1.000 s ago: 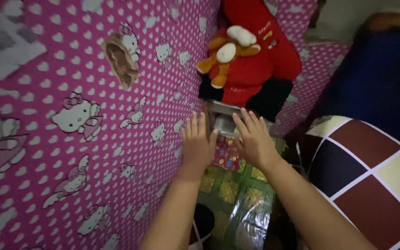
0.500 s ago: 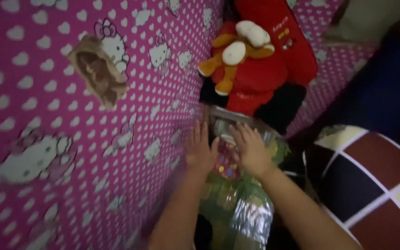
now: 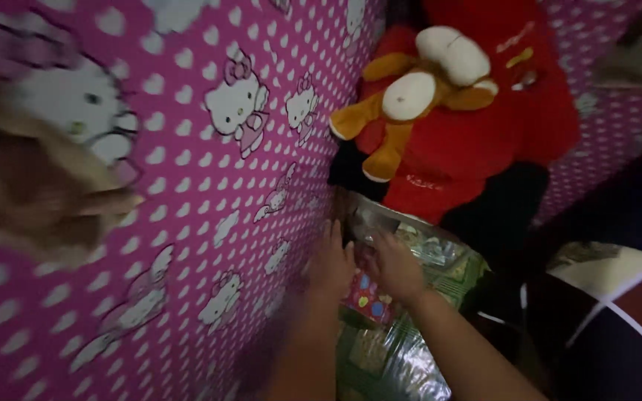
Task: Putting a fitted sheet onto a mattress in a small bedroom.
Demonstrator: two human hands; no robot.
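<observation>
Two hands reach into a clear plastic bag by a pink wall.

The left hand [image 3: 330, 261] lies flat with fingers stretched, touching the edge of the plastic bag [image 3: 410, 327], close to the pink wall [image 3: 209, 186]. The right hand [image 3: 395, 267] rests on the bag's top, fingers spread, just above a small red packet [image 3: 365, 301] with coloured dots. A red stuffed toy [image 3: 469, 134] sits just behind the bag, holding an orange plush figure [image 3: 403, 96].
</observation>
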